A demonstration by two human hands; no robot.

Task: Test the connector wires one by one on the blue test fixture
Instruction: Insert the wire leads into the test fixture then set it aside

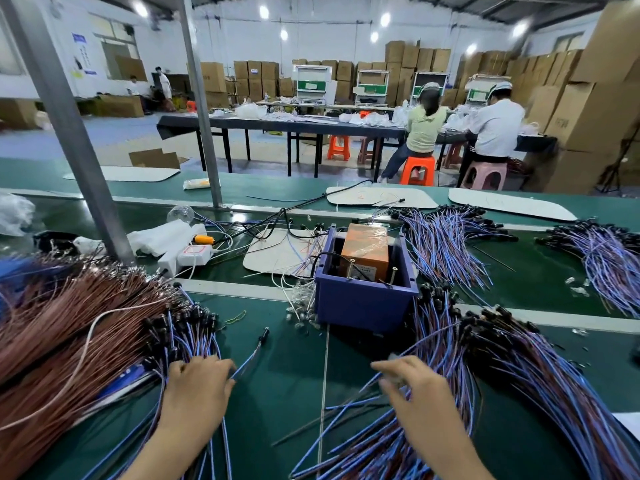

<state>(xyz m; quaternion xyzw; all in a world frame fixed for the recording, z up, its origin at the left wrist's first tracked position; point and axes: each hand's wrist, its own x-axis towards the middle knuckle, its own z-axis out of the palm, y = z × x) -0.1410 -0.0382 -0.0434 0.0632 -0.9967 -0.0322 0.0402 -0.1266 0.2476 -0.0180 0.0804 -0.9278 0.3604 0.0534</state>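
wire [250, 355] is in my left hand [197, 382], fingers pinched on its near end. it runs up and to the right, black connector [265, 332] leading. its long axis already aims roughly at the fixture [363, 301], which stands farther from the near edge of the bench [294, 393], ahead and to the right of that hand. my right hand [412, 386] is nearer the fixture but lies on the right pile [519, 375], fingers bent among the wires; whether it has caught one i cannot tell. i judge the left hand moves next, carrying the connector forward and right to the fixture's open top.
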